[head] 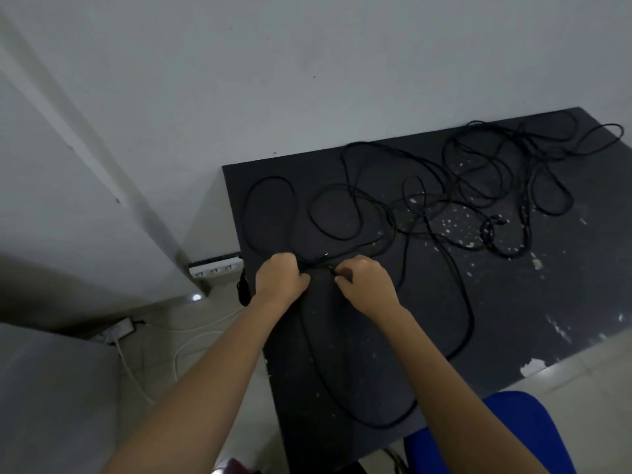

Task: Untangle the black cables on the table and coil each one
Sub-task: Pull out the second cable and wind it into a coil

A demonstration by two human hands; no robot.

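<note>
Black cables lie tangled in loose loops across the dark table, thickest at the far right. One long loop runs down toward the near edge. My left hand grips a cable near the table's left edge, fingers curled round it. My right hand pinches a cable end close beside it, about a hand's width to the right. A short stretch of cable runs between the two hands.
A white wall stands behind the table. A white power strip sits against the wall left of the table, another lies on the floor with white cords. A blue chair seat is at the near right. Paint chips speckle the tabletop.
</note>
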